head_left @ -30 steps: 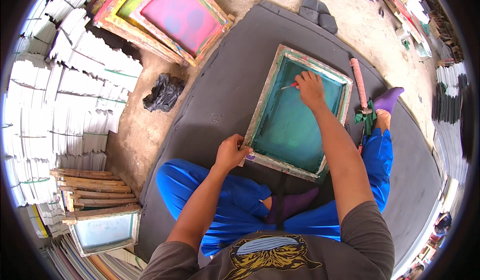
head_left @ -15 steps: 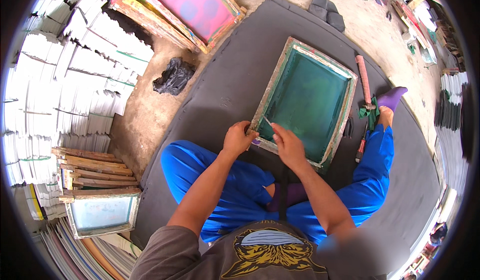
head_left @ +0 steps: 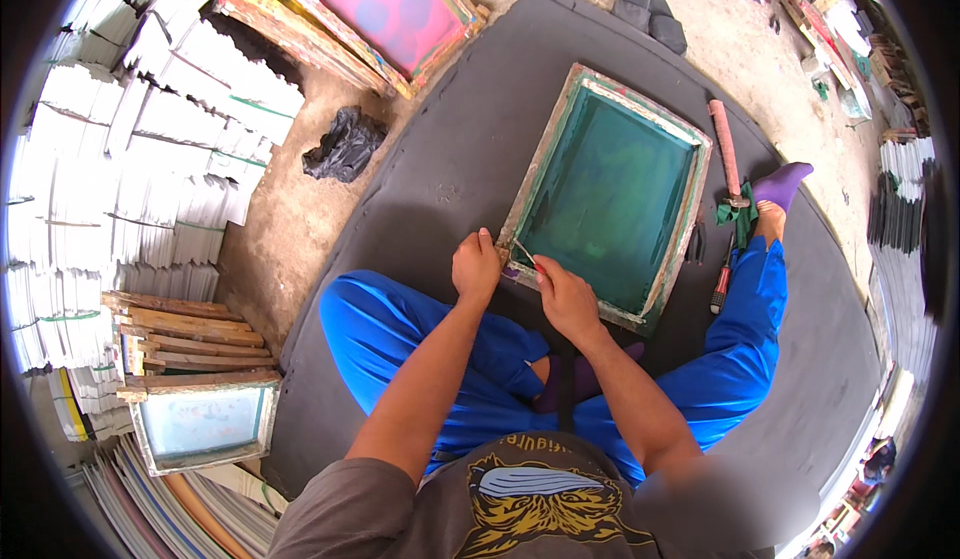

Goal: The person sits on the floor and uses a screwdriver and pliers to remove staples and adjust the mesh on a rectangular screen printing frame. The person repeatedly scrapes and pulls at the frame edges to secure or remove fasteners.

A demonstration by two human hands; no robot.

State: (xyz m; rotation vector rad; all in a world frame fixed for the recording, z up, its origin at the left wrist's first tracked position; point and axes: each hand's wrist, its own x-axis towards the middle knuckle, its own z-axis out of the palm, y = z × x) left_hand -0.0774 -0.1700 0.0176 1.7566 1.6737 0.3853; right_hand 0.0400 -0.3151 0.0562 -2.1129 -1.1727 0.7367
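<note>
A wooden screen-printing frame (head_left: 548, 149) with worn, paint-stained edges and dark green mesh (head_left: 610, 199) lies slantwise before me. My left hand (head_left: 476, 269) is closed at its near left corner, thumb pointing up; its fingertips are partly hidden. Inside that same corner, my right hand (head_left: 568, 299) grips a thin screwdriver (head_left: 524, 252) by its red handle, the shaft slanting to the wood. To the right of the frame lie a hammer (head_left: 725, 149) with a pinkish handle, black pliers (head_left: 696, 243), a green cloth (head_left: 745, 221) and another screwdriver (head_left: 720, 289) with a red-black handle.
A dark padded mat (head_left: 450, 179) is under me. Colourful screen frames (head_left: 390, 19) lean at the far left, near a black plastic bag (head_left: 345, 144). Bundled paper stacks (head_left: 130, 169) and smaller frames (head_left: 205, 424) line the left side. Dark slippers (head_left: 650, 16) sit past the mat's far edge.
The screwdriver tip has shifted left and down toward the frame's near left corner, and my right hand moved with it. My left hand has turned so its thumb points up.
</note>
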